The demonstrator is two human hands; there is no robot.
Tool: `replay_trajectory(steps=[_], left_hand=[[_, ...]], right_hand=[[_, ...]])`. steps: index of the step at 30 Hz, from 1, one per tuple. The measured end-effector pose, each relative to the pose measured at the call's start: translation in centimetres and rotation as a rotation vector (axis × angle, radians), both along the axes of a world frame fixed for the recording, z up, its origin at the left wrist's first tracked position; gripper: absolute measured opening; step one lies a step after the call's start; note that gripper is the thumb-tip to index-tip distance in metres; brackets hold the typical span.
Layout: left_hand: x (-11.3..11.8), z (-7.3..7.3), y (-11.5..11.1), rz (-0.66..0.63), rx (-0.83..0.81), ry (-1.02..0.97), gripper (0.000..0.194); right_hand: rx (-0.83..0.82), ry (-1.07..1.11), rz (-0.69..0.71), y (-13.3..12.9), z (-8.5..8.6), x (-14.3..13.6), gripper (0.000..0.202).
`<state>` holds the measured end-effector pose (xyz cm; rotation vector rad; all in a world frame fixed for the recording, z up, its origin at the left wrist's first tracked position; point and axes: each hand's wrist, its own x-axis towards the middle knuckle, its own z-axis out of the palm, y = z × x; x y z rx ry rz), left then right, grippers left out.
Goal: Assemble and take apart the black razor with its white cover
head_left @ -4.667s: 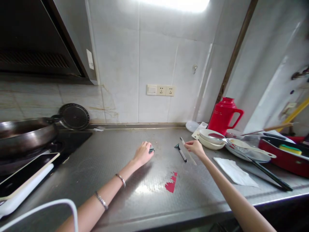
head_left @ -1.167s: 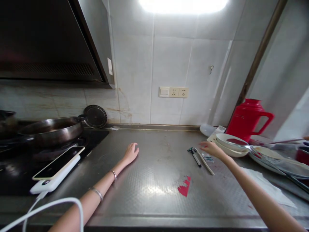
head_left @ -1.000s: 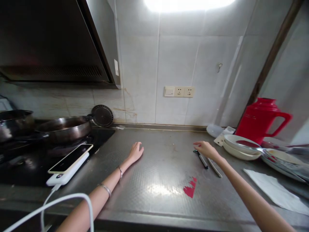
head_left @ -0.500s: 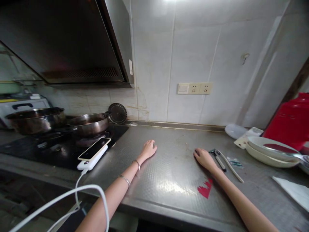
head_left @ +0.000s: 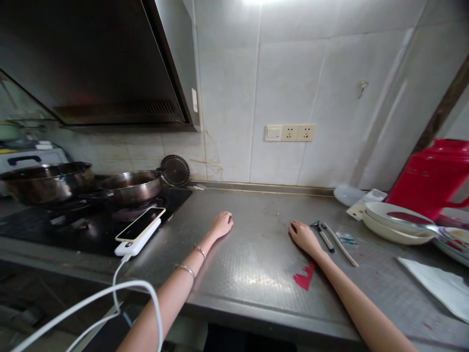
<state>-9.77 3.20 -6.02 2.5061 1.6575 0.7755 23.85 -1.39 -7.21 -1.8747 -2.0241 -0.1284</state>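
Observation:
My left hand point(head_left: 222, 224) rests on the metal counter point(head_left: 256, 244), to the right of the stove, with its fingers curled in and nothing seen in them. Two bracelets circle that wrist. Farther right lies my right hand point(head_left: 303, 236), palm down, its fingers also curled and no object showing in them. Just right of it are a razor point(head_left: 323, 236) with a dark head and a thin, pale, curved stick point(head_left: 340, 246). A red paper cutout with a jagged edge point(head_left: 304, 278) lies on the counter beside my right forearm.
On the left, a stove point(head_left: 176, 200) carries a large pot point(head_left: 47, 183) and a pan point(head_left: 131, 187). A phone point(head_left: 141, 225) on a white power bank with a cable sits at its front edge. Stacked bowls point(head_left: 399, 230), a red jug point(head_left: 428, 178) and white paper point(head_left: 437, 286) occupy the right.
The view has shifted slightly, so most things appear a little farther left. The left thumb, which stood out before, is now closer to the curled fingers. The right hand stays on the counter.

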Motion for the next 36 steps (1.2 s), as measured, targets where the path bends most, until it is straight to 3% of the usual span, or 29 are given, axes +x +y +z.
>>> replay_trajectory(steps=[14,19,23,28,36], left_hand=[[-0.1,0.2,-0.1,-0.024,-0.029,-0.004,0.033],[0.0,0.6,-0.5,-0.020,-0.041,0.015,0.034],[0.1,1.0,-0.8,-0.019,-0.046,0.023,0.035],[0.1,0.8,-0.6,-0.012,-0.034,0.036,0.035],[0.1,0.6,-0.2,0.008,-0.039,0.057,0.036]], right_hand=[[0.014,-0.010,0.001,0.3,-0.4,0.3,0.036],[-0.019,0.038,0.021,0.2,0.4,0.2,0.037],[0.038,0.132,-0.135,-0.6,2.3,2.1,0.035],[0.005,0.015,-0.296,-3.0,4.7,5.7,0.028],[-0.246,-0.050,-0.366,-4.9,4.6,6.3,0.024]])
